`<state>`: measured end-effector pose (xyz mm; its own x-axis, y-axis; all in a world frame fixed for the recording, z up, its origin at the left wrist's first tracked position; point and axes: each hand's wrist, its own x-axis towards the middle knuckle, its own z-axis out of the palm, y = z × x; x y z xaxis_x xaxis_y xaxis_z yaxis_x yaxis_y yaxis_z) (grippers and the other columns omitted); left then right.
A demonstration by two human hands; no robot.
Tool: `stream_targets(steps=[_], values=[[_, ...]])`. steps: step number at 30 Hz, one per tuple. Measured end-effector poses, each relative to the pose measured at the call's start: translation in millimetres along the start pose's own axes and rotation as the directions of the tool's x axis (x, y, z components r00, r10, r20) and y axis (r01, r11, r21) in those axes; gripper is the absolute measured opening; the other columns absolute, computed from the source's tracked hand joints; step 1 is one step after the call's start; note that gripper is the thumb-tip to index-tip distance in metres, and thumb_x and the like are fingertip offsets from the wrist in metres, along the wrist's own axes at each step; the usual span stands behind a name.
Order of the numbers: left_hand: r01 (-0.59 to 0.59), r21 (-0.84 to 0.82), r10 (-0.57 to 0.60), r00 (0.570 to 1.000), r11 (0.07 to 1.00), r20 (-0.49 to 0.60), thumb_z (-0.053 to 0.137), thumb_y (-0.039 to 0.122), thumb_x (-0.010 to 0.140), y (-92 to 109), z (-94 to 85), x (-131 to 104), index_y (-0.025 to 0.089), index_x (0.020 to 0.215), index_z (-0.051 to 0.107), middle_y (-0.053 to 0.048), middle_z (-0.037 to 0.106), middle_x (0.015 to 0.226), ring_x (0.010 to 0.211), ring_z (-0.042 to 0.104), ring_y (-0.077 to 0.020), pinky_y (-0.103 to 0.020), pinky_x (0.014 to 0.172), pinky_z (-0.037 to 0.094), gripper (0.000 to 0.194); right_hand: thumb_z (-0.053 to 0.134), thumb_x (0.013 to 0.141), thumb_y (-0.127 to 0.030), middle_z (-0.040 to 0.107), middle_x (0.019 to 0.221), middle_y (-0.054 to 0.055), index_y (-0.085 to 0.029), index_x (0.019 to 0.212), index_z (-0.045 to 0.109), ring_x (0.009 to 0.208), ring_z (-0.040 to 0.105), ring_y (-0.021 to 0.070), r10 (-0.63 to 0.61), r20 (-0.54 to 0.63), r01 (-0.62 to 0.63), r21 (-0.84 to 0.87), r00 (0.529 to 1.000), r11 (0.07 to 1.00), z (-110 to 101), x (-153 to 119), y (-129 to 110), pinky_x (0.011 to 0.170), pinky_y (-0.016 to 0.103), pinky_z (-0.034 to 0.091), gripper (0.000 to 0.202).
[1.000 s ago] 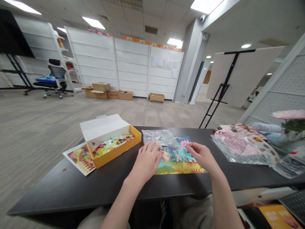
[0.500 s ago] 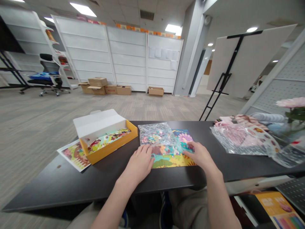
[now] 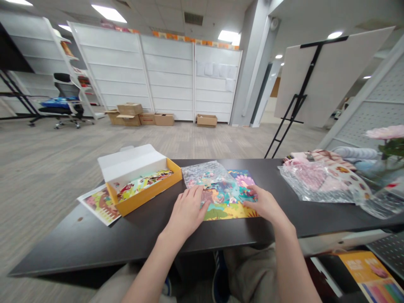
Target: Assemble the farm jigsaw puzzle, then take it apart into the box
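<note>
A colourful picture board [image 3: 235, 210] lies on the dark table in front of me. A clear plastic bag [image 3: 205, 171] with colourful pieces in it covers the board's upper left part. My left hand [image 3: 188, 207] is at the board's left edge, its fingertips touching the bag's lower edge, fingers spread a little. My right hand [image 3: 262, 203] rests at the board's right edge, thumb and fingers apart, nothing visible between them.
An open yellow box [image 3: 148, 196] with printed sheets inside stands at the left, partly on a printed card [image 3: 102, 205]. Plastic-wrapped pink items [image 3: 311, 176] and a pink flower [image 3: 385, 132] are at the right.
My left hand has moved slightly up and right, onto the bag's lower edge. The bag has shifted a little and more of the board's middle shows. My right hand is nearly unchanged.
</note>
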<state>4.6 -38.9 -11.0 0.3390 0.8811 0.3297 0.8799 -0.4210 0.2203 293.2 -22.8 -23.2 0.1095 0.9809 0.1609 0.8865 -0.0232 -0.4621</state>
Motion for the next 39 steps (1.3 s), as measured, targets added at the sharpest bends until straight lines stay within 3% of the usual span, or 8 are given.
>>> stream_targets(steps=[6, 11, 19, 23, 26, 30, 34, 39], values=[[0.014, -0.053, -0.017, 0.998, 0.998, -0.063, 0.046, 0.04, 0.1, 1, 2.2, 2, 0.017, 0.136, 0.05, -0.014, 0.058, 0.138, 0.122, 0.057, -0.0292, -0.042, 0.1, 0.048, 0.042, 0.075, 0.069, -0.035, 0.072, 0.079, 0.005, -0.021, 0.082, 0.075, 0.074, 0.067, 0.0229, 0.004, -0.064, -0.004, 0.009, 0.998, 1.0, -20, -4, -3, 0.067, 0.03, 0.047, 0.019], [-0.058, -0.12, 0.044, 0.993, 0.991, -0.11, 0.045, 0.039, 0.101, 4, 0.4, 2, 0.018, 0.139, 0.047, -0.013, 0.055, 0.142, 0.131, 0.051, -0.0281, -0.044, 0.107, 0.045, 0.044, 0.071, 0.074, -0.057, 0.067, 0.064, 0.004, -0.019, 0.074, 0.066, 0.054, 0.06, 0.0167, -0.016, -0.016, 0.022, 0.496, 1.0, 0.868, -31, -10, -20, 0.051, 0.028, 0.046, 0.039], [-0.142, -0.15, 0.123, 0.984, 0.978, -0.129, 0.048, 0.041, 0.099, 12, 3.5, 0, 0.018, 0.143, 0.044, -0.015, 0.054, 0.144, 0.131, 0.051, -0.029, -0.046, 0.109, 0.042, 0.05, 0.079, 0.066, -0.061, 0.06, 0.057, -0.004, -0.022, 0.074, 0.053, 0.046, 0.058, 0.0135, -0.045, 0.101, -0.058, 0.824, 0.994, 0.563, 18, -3, -70, 0.046, 0.027, 0.052, 0.047], [-0.16, -0.144, 0.139, 0.979, 0.977, -0.146, 0.048, 0.042, 0.099, 11, 6.4, 1, 0.018, 0.144, 0.043, -0.015, 0.054, 0.143, 0.132, 0.051, -0.0293, -0.046, 0.109, 0.043, 0.051, 0.078, 0.069, -0.051, 0.072, 0.083, 0.004, -0.021, 0.085, 0.062, 0.076, 0.072, 0.0192, -0.122, 0.032, 0.039, 0.846, 0.992, 0.532, 36, 1, -81, 0.073, 0.034, 0.061, 0.037], [-0.132, -0.122, 0.116, 0.985, 0.984, -0.132, 0.047, 0.043, 0.099, 9, 7.3, -1, 0.018, 0.146, 0.039, -0.016, 0.052, 0.145, 0.133, 0.05, -0.0305, -0.047, 0.109, 0.043, 0.054, 0.073, 0.073, -0.044, 0.074, 0.105, 0.008, -0.021, 0.097, 0.067, 0.094, 0.072, 0.0231, -0.143, -0.027, 0.115, 0.744, 0.989, 0.658, 26, 1, -70, 0.082, 0.037, 0.059, 0.033], [-0.072, -0.069, 0.069, 0.997, 0.995, -0.042, 0.05, 0.04, 0.096, 4, 9.7, -5, 0.017, 0.149, 0.034, -0.017, 0.046, 0.15, 0.134, 0.048, -0.032, -0.047, 0.107, 0.043, 0.06, 0.059, 0.084, -0.04, 0.075, 0.087, 0.008, -0.02, 0.087, 0.07, 0.08, 0.071, 0.0248, 0.078, -0.184, -0.026, 0.269, 0.98, 0.963, -6, 0, -23, 0.078, 0.038, 0.054, 0.023], [-0.078, -0.046, 0.078, 0.997, 0.996, 0.008, 0.052, 0.037, 0.094, -1, 14.1, -9, 0.014, 0.15, 0.031, -0.018, 0.044, 0.151, 0.138, 0.043, -0.0322, -0.046, 0.108, 0.043, 0.064, 0.063, 0.081, -0.053, 0.073, 0.102, 0.016, -0.017, 0.102, 0.07, 0.091, 0.069, 0.0316, 0.213, -0.195, -0.238, -0.113, 0.957, 0.965, -20, -3, 24, 0.079, 0.04, 0.051, 0.043], [-0.102, -0.037, 0.102, 0.995, 0.994, 0.005, 0.05, 0.033, 0.094, -1, 15.6, -10, 0.014, 0.15, 0.031, -0.017, 0.043, 0.152, 0.14, 0.04, -0.0311, -0.045, 0.112, 0.041, 0.062, 0.067, 0.078, -0.056, 0.072, 0.106, 0.017, -0.015, 0.113, 0.067, 0.097, 0.069, 0.0315, 0.204, -0.109, -0.223, -0.195, 0.973, 0.955, -12, -6, 31, 0.076, 0.036, 0.05, 0.054]])
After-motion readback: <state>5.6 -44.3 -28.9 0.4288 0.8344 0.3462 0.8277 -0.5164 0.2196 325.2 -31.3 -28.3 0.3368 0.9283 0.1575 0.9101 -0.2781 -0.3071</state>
